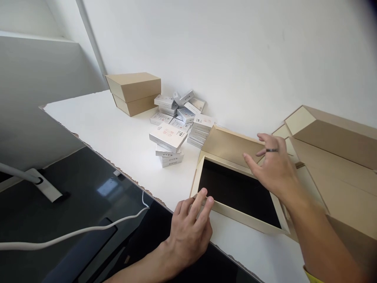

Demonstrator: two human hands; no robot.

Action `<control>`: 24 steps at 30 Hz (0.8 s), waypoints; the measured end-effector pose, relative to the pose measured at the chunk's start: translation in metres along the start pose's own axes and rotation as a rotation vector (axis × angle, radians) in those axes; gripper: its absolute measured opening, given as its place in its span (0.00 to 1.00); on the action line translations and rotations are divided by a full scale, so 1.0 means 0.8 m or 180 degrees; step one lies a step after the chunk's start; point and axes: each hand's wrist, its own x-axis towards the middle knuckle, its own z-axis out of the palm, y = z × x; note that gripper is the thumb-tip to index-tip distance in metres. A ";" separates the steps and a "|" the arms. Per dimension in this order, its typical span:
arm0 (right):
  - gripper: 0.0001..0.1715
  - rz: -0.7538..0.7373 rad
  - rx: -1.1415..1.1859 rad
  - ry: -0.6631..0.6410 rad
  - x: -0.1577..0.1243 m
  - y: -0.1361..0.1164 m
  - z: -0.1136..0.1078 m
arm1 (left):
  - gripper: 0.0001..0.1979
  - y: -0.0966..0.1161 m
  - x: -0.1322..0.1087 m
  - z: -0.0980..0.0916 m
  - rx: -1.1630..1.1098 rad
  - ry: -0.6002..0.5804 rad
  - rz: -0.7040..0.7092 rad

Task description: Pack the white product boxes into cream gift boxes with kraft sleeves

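Observation:
A shallow cream box (247, 218) with a black interior lies open on the white table, its tan lid (229, 146) folded back on the far side. My left hand (193, 226) rests at the box's near left corner, fingertips on the rim, fingers apart and holding nothing. Over the right part of the box and its lid hovers my right hand (272, 165), with a dark ring on one finger, thumb and fingers spread and nothing between them. Left of the lid are small white printed boxes (167, 136), some stacked and some in a loose pile.
Closed tan boxes (135, 88) stand at the far left of the table (94, 114). More tan boxes (347, 169) lie open at the right. A wall rises behind. A white cable (88, 231) runs below the table's chipped left edge.

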 end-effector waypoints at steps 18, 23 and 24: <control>0.27 -0.1426 0.1035 -0.0886 0.022 -0.213 -0.005 | 0.28 0.000 0.004 -0.002 0.0084 0.0099 0.0066; 0.49 -0.1110 0.0128 -0.1550 0.055 -0.280 0.036 | 0.19 0.000 0.002 -0.001 0.0023 0.0042 0.0006; 0.52 -0.1000 0.0098 -0.1650 0.058 -0.285 0.043 | 0.17 0.000 0.000 0.000 0.0004 0.0046 -0.0004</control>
